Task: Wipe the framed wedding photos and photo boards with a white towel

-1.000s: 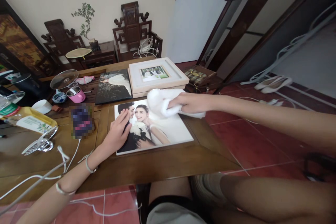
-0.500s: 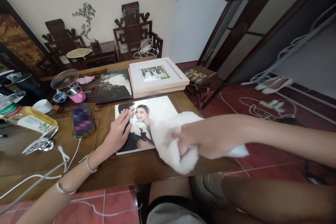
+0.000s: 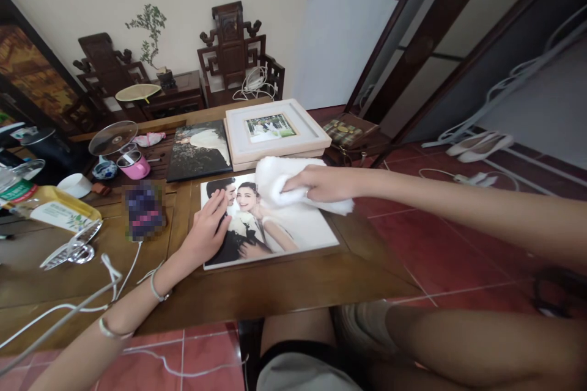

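A photo panel point(image 3: 302, 232) showing a couple lies flat on the wooden table point(image 3: 220, 296). My left hand point(image 3: 208, 229) rests on the panel's left edge, fingers stretched out and holding nothing. Bunched in my right hand point(image 3: 321, 183) is a fluffy white cloth point(image 3: 275, 180), which lies over the panel's upper right part and hides that corner. Just behind the panel are a dark photo panel point(image 3: 197, 149) and a pale framed photo point(image 3: 275, 128) stacked on another pale frame.
To the left are a pink cup point(image 3: 132, 165), a bottle of yellow liquid point(image 3: 55, 208), a clear hair claw point(image 3: 76, 247), a blurred-out device point(image 3: 144, 211) and a white cable point(image 3: 50, 311). A wooden chair point(image 3: 417, 49) stands right, beyond the table edge.
My right hand has moved the white cloth up and away from me, from the panel's lower right to its upper right, uncovering the lower right part. My left hand has stayed put.
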Motion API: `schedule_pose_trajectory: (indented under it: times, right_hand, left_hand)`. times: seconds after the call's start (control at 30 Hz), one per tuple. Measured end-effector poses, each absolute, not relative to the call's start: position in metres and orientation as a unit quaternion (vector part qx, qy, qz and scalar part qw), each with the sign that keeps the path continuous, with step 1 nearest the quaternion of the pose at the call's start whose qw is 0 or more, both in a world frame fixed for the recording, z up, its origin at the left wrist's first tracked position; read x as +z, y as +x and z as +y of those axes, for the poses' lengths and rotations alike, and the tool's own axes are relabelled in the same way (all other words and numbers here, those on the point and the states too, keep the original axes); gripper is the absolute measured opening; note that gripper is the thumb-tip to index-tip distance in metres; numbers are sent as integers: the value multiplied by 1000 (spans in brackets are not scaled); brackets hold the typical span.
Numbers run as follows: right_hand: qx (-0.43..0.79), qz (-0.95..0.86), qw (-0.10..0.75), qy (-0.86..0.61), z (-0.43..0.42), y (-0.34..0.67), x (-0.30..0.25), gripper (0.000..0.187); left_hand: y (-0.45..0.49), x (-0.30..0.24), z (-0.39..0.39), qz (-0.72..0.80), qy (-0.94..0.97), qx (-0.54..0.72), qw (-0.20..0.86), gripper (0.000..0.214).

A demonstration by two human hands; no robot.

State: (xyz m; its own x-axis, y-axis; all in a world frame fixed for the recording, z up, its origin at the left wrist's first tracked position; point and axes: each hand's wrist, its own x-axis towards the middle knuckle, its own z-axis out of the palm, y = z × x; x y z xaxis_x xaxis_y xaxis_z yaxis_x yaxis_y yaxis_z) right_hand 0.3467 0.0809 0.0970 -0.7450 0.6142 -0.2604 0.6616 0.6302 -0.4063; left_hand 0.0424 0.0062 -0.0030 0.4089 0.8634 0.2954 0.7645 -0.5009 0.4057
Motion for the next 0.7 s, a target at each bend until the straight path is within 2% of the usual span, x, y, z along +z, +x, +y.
schedule_pose_trajectory:
  times: [0.13, 0.23, 0.37, 0.53, 0.6, 0.7]
  right_hand:
    - [-221, 904, 27, 364, 95, 363, 89, 65]
    - [-260, 900, 57, 345, 83, 370, 99, 59]
    - [-352, 872, 146, 307, 40, 368, 125, 56]
    - [-392, 822, 294, 292, -7, 355, 154, 67]
    - [-358, 834, 283, 309, -10, 352, 154, 67]
    - [-283, 887, 192, 311, 2, 350, 140, 59]
  left_hand:
    - [49, -3, 7, 490, 832, 236, 109, 49]
    - [50, -2, 7, 495, 829, 232, 116, 50]
    - [50, -2, 7, 498, 828, 230, 117, 50]
    - [56, -3, 8, 499, 829, 223, 119, 50]
    - [59, -3, 7, 499, 829, 221, 120, 50]
    - [61, -3, 6, 499, 829, 222, 120, 50]
